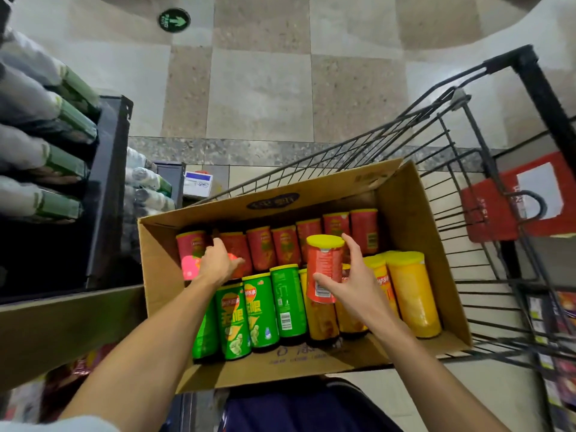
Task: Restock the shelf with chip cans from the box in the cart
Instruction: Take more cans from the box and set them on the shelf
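An open cardboard box [414,244] sits in a wire cart [452,157]. It holds a far row of red chip cans [285,244], and a near row of green cans [257,310] and yellow cans [411,291]. My right hand [352,282] holds a red can with a yellow lid [324,266], lifted above the rows. My left hand [218,260] reaches down onto the red cans at the box's far left, fingers curled over one; whether it grips the can is unclear. The shelf [106,188] stands to the left of the cart.
The shelf at the left carries green-and-white packs [62,120] lying on their sides. A red sign [514,198] hangs on the cart's far end. More packaged goods [558,353] stand at the right edge. Tiled floor lies beyond the cart.
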